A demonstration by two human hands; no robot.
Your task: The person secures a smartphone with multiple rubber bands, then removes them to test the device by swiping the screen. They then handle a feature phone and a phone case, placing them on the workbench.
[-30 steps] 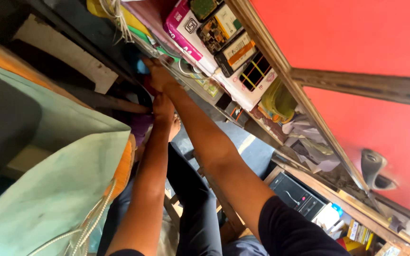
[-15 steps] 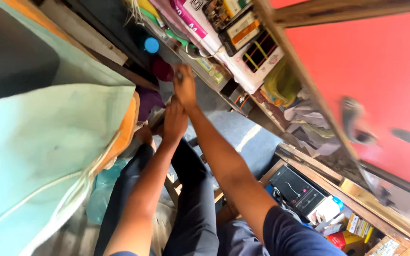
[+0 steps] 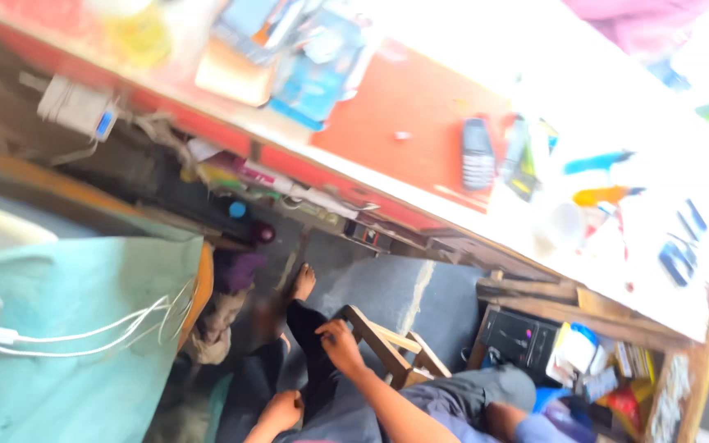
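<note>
Our right hand (image 3: 340, 343) rests with its fingers curled loosely on our dark trouser leg (image 3: 309, 353), just beside the wooden stool (image 3: 391, 349), gripping nothing we can make out; our left hand (image 3: 281, 410) lies lower on the same leg, fingers bent, though blur hides whether it grips anything. Beyond our bare foot (image 3: 304, 281) the red worktop (image 3: 404, 107) carries a dark keypad phone (image 3: 478, 153), and white cables (image 3: 92, 332) cross the pale green cloth (image 3: 75, 328) at the left.
</note>
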